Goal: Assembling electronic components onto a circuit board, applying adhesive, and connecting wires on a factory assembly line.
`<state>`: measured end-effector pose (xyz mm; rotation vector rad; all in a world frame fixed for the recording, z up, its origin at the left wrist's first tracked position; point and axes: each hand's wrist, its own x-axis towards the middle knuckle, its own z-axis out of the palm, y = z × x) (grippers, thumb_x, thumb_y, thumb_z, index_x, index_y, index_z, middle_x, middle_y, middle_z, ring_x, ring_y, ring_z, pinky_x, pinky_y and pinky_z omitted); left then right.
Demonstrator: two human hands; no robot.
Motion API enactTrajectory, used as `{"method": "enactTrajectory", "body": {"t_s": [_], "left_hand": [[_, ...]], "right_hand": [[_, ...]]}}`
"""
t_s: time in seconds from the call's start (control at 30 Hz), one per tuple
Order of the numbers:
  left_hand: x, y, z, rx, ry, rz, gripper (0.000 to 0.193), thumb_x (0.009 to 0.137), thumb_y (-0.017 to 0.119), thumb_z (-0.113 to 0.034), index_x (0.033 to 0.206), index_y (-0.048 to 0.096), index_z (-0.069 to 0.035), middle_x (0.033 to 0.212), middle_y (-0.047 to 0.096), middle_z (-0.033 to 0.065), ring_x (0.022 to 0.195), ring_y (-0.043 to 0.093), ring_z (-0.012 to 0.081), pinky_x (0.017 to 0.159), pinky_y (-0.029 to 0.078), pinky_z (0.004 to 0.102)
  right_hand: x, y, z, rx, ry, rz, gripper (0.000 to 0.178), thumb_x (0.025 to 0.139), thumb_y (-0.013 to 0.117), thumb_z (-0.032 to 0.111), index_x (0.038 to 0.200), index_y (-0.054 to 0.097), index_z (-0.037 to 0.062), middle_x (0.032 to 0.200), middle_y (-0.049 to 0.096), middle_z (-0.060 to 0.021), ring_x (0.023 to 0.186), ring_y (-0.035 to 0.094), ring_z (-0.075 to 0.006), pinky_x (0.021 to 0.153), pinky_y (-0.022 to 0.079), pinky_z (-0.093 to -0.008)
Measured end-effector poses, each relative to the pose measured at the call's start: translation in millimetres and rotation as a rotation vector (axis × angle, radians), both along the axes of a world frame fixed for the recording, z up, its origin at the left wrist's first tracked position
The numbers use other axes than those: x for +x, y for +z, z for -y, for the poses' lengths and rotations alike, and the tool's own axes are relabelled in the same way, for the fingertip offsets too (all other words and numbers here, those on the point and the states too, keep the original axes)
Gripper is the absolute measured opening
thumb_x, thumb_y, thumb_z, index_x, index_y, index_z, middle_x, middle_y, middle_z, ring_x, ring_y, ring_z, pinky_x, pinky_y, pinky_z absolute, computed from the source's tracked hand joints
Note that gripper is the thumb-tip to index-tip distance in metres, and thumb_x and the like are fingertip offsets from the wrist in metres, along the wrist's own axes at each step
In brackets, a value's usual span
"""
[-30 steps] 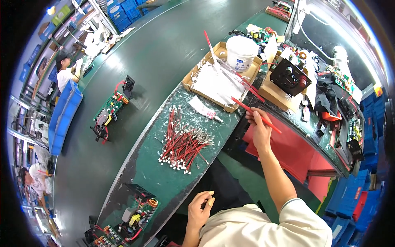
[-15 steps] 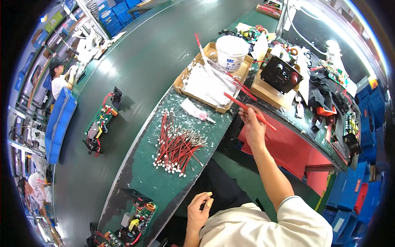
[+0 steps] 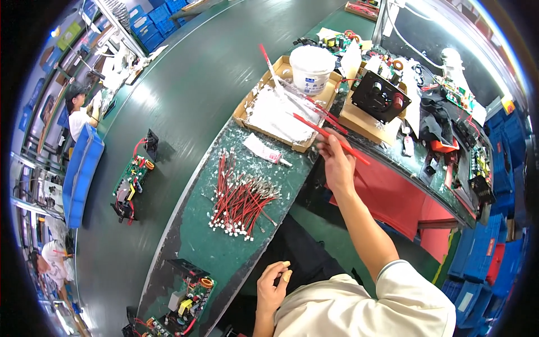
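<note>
My right hand (image 3: 339,165) pinches a slim red stick (image 3: 356,155) between thumb and fingers. The stick's far end reaches over the near right side of a cardboard tray (image 3: 245,116) smeared with white paste (image 3: 275,115). In that tray stand a white tub (image 3: 312,70) and more red-ended sticks (image 3: 265,56). My left hand (image 3: 270,289) hangs near my body with fingers bent but apart, nothing in it; yellow covers sit on its thumb and a fingertip. Between the hands and the belt lie a white tube (image 3: 264,149) and a pile of red wires with white connectors (image 3: 244,205).
A dark belt (image 3: 185,101) curves past on the left, carrying a circuit board assembly (image 3: 133,178). Another board (image 3: 188,297) sits at the bench's near end. On the right bench are a black fan-like unit (image 3: 380,96) on cardboard and several parts. Blue bins (image 3: 474,258) stand far right.
My right hand has shifted a little left with the red stick, bringing its far end closer over the tray. The board assembly on the belt has moved slightly nearer. My left hand stays put.
</note>
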<state>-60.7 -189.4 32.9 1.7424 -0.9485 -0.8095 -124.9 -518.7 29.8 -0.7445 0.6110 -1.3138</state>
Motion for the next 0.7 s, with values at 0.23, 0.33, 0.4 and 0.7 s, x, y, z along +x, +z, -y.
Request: {"method": "enactTrajectory", "body": {"t_s": [0.23,0.33,0.4,0.7], "left_hand": [[-2.1,-1.7,4.5,0.002,-0.038,-0.026,0.022,0.087,0.067,0.001,0.109,0.066,0.003,0.107,0.067,0.0136,0.089,0.068,0.0189,0.076,0.054,0.0278],[-1.1,-2.2,7.5,0.006,-0.067,0.009,0.022,0.087,0.067,0.001,0.109,0.066,0.003,0.107,0.067,0.0138,0.089,0.069,0.019,0.076,0.054,0.0278],[-1.9,-2.5,8.0,0.013,-0.058,0.002,0.022,0.087,0.067,0.001,0.109,0.066,0.004,0.107,0.067,0.0141,0.089,0.069,0.0193,0.076,0.054,0.0278],[-4.5,-8.1,6.0,0.019,-0.059,-0.01,0.023,0.087,0.066,0.001,0.11,0.066,0.003,0.107,0.067,0.0136,0.089,0.068,0.0191,0.077,0.054,0.0278]], "right_hand": [[-28.6,-15.2,-22.7,0.055,-0.02,-0.102,0.036,0.097,0.06,0.017,0.127,0.052,-0.0015,0.1,0.069,-0.0108,0.083,0.063,-0.0134,0.075,0.049,-0.0256],[-27.9,-23.7,-21.5,0.064,0.03,-0.06,0.042,0.097,0.061,0.016,0.133,0.047,-0.0002,0.1,0.068,-0.0107,0.083,0.063,-0.0142,0.075,0.049,-0.0265],[-27.3,-25.9,-21.4,0.068,0.056,-0.035,0.043,0.098,0.059,0.018,0.135,0.046,0.0011,0.1,0.068,-0.0106,0.084,0.063,-0.0143,0.076,0.049,-0.0269],[-32.4,-29.3,-18.3,0.117,-0.002,0.066,0.033,0.1,0.056,0.024,0.124,0.057,0.0017,0.099,0.069,-0.0115,0.084,0.064,-0.0158,0.075,0.051,-0.028]]}}
